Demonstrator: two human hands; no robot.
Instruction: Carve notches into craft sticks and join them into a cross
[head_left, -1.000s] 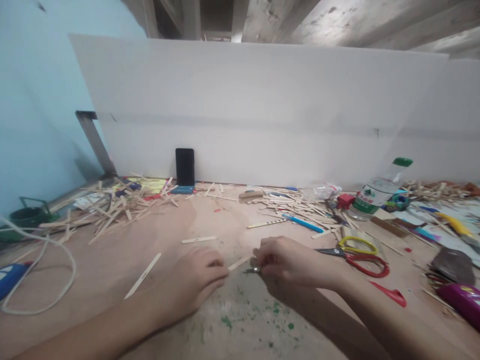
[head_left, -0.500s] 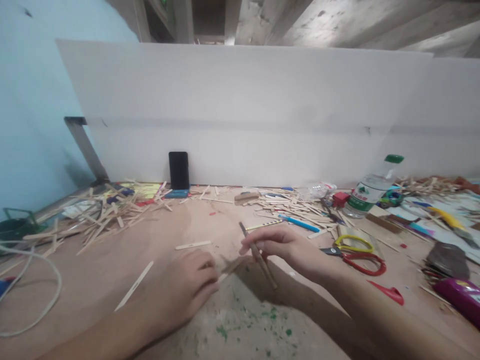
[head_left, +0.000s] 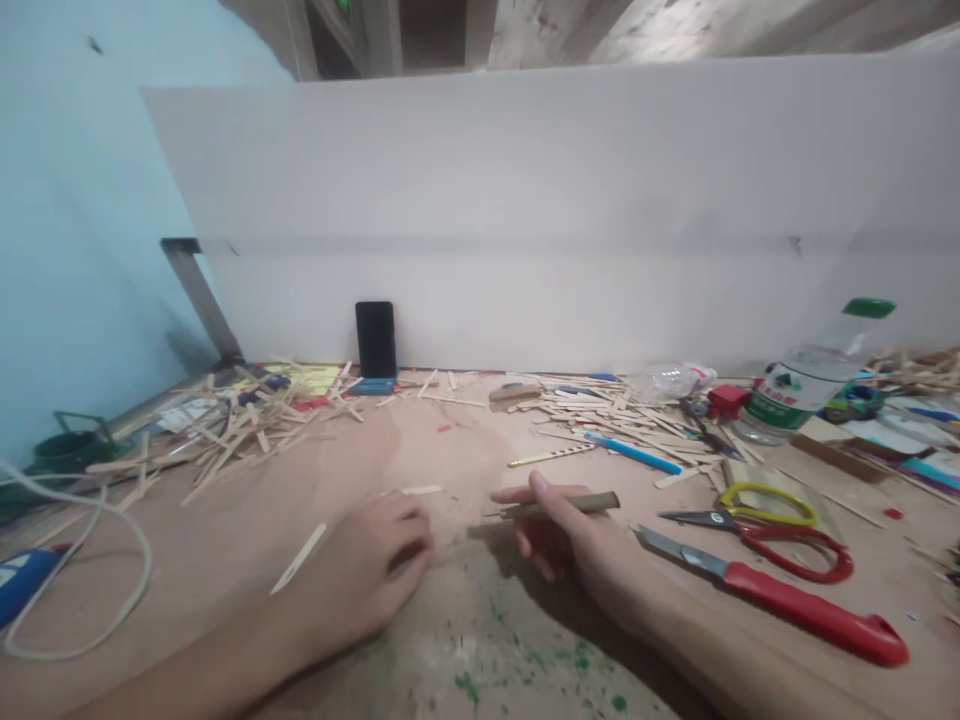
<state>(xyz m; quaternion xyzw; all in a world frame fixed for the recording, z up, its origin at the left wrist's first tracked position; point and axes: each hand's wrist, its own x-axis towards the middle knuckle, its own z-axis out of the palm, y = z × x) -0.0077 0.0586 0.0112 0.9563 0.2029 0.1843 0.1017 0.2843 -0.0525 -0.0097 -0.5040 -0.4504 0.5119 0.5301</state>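
My right hand [head_left: 574, 535] is closed around a slim, brown, pen-like tool [head_left: 596, 502], held almost level with its thin end pointing left. What kind of tool it is, I cannot tell. To the left, my left hand [head_left: 386, 560] rests on the table with curled fingers; anything inside them is hidden. A wooden craft stick [head_left: 300, 558] lies beside the left wrist, and a second stick [head_left: 421, 490] shows just beyond the fingers. Right of my right forearm lie scissors [head_left: 799, 550] with yellow and red handles and a red-handled knife [head_left: 817, 610].
Loose sticks are heaped at back left [head_left: 240, 430] and back centre [head_left: 615, 415]. A phone [head_left: 376, 340] leans against the white board [head_left: 525, 200]. A blue pen [head_left: 634, 454], a green-capped bottle [head_left: 799, 390] and a white cable [head_left: 146, 570] lie or stand around.
The brown tool has turned from steeply slanted to nearly level in my right hand. My view has shifted right, bringing more of the red-handled knife out from behind my forearm.
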